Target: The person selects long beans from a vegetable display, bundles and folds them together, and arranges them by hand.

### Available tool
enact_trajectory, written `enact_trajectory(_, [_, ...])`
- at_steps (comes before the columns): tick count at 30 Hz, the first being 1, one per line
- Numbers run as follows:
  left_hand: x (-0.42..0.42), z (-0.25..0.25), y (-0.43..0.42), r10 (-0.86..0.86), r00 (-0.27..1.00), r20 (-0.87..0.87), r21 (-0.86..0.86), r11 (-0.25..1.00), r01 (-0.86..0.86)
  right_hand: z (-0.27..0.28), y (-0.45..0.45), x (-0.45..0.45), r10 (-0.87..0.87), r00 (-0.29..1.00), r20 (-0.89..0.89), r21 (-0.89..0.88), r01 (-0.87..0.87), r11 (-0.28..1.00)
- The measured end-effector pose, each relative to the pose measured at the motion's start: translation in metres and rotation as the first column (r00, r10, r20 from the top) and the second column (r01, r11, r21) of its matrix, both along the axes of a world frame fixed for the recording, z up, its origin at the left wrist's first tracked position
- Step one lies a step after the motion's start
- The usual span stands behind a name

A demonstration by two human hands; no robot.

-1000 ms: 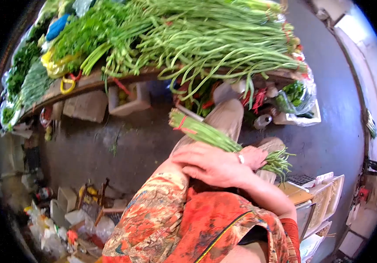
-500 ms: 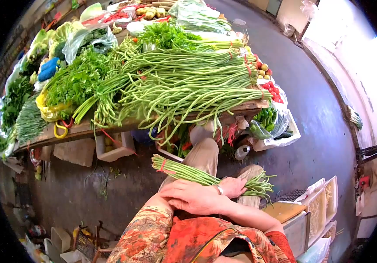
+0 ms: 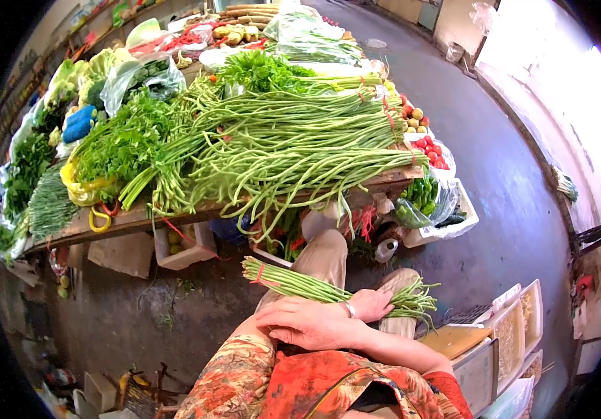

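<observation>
A bundle of long green beans [image 3: 300, 283], tied with a red band near its left end, lies across the person's knees. My left hand [image 3: 372, 305], with a bracelet at the wrist, is on the bundle towards its loose right end, its fingers closed over the stems. Crossed over the left forearm, my right hand [image 3: 297, 322] lies flat with its fingers slightly apart and holds nothing. Its fingertips are near the left sleeve, just below the bundle.
A wooden stall table [image 3: 210, 208] ahead bears long beans [image 3: 300, 133], leafy greens [image 3: 126, 136] and bagged vegetables. Under its right end stands a white foam box [image 3: 462, 227]. Plastic trays [image 3: 508, 335] stand at lower right, and clutter [image 3: 101, 391] lies at lower left.
The view has tilted up and shifted, so more of the stall shows and the lap sits lower. Both hands and the bundle keep their places relative to each other.
</observation>
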State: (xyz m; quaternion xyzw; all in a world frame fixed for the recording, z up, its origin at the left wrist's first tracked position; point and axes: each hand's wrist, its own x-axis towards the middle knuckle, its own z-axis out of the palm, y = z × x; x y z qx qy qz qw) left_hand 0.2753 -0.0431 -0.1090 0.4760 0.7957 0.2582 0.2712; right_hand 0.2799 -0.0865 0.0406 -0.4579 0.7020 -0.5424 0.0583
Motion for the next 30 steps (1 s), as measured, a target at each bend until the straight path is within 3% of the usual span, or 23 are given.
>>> enact_trajectory(4, [0.0,-0.008,0.001,0.0,1.0,0.007,0.016,1.0,0.0,-0.004,0.002,0.002,-0.023,1.0,-0.001,0.017,0.023,1.0])
enact_trajectory(9, [-0.001,0.0,0.001,-0.011,1.0,0.018,-0.02,1.0,0.011,0.004,0.008,0.002,-0.047,0.999,0.004,0.17,0.046,0.984])
enact_trajectory(13, [-0.001,0.002,0.001,-0.023,1.0,0.017,-0.053,0.998,0.023,-0.008,0.001,0.003,-0.04,0.998,-0.04,0.042,0.041,0.998])
enact_trajectory(21, [0.0,0.002,0.001,-0.013,1.0,-0.015,-0.055,0.998,0.013,-0.004,0.01,0.004,-0.046,0.999,0.01,0.209,0.043,0.977])
enact_trajectory(27, [0.0,-0.003,0.002,-0.024,0.999,-0.041,-0.035,0.999,0.022,-0.015,0.006,0.006,-0.076,0.994,-0.072,0.085,0.082,0.993])
enact_trajectory(30, [0.0,-0.008,0.003,-0.025,0.998,-0.049,-0.029,0.999,0.024,-0.009,0.01,0.005,-0.078,0.995,-0.064,0.179,0.089,0.98])
